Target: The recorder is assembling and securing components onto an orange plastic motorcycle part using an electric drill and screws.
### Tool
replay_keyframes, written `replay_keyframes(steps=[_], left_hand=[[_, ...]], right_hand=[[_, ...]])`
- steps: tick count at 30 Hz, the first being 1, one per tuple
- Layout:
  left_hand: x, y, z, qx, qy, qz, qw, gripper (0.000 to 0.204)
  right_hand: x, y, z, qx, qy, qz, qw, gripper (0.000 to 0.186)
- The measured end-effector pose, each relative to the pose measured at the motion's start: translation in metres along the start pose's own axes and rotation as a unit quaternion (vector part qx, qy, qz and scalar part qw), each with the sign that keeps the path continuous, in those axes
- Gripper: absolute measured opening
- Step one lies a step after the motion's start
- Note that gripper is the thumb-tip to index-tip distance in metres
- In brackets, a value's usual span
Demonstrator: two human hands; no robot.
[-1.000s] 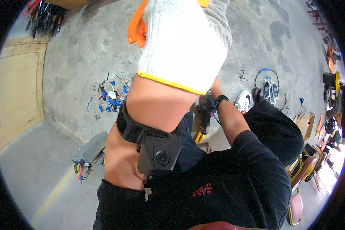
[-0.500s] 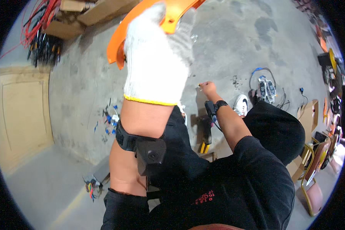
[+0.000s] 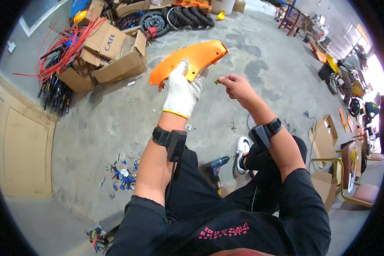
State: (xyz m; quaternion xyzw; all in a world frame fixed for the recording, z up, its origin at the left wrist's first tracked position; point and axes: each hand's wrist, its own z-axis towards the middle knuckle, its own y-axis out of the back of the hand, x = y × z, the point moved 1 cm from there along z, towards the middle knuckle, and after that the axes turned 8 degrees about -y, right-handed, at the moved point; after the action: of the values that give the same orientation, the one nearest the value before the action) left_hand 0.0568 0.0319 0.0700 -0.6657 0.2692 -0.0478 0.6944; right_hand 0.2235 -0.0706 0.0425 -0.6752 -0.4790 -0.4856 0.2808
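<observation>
A curved orange plastic panel (image 3: 187, 59) with small holes along its edge is held up in front of me. My left hand (image 3: 182, 91), in a white knitted glove with a yellow cuff, grips the panel's near edge, thumb on its face. My bare right hand (image 3: 239, 90) is just right of the panel, apart from it. Between thumb and forefinger it pinches a small yellow-and-black piece (image 3: 217, 81), too small to name more exactly. This piece points toward the panel's right end.
A cordless drill (image 3: 216, 165) stands between my legs. Small blue and white parts (image 3: 124, 174) lie scattered on the floor at left. Cardboard boxes (image 3: 134, 62) with red cables (image 3: 68, 47) and tyres (image 3: 192, 18) are farther off. At right are a chair (image 3: 365, 194) and an open carton (image 3: 326, 132).
The view has tilted up, showing more of the far floor. The panel now appears lower and farther from me. My right hand has risen from low down to beside the panel.
</observation>
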Motion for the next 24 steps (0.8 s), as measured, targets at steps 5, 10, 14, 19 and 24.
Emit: replay_keyframes(steps=[5,10,14,19,24], left_hand=[[0.024,-0.015,-0.019,0.035,0.084,0.013,0.996,0.044],[0.049,-0.027,-0.044,0.134,0.113,-0.015,0.984,0.047],[0.066,-0.034,-0.051,0.112,0.117,-0.004,0.987,0.044],[0.076,-0.032,-0.041,0.103,0.124,0.011,0.987,0.044],[0.096,-0.025,-0.025,0.093,0.144,-0.001,0.985,0.045]], right_hand=[[0.031,-0.005,-0.068,-0.038,0.047,0.117,0.991,0.015],[0.016,-0.014,-0.075,-0.198,0.155,0.038,0.967,0.021],[0.001,-0.009,-0.069,-0.149,0.167,0.108,0.969,0.025],[0.009,0.004,-0.071,-0.016,0.065,0.22,0.973,0.027],[0.002,0.015,-0.057,0.018,0.006,0.327,0.945,0.022]])
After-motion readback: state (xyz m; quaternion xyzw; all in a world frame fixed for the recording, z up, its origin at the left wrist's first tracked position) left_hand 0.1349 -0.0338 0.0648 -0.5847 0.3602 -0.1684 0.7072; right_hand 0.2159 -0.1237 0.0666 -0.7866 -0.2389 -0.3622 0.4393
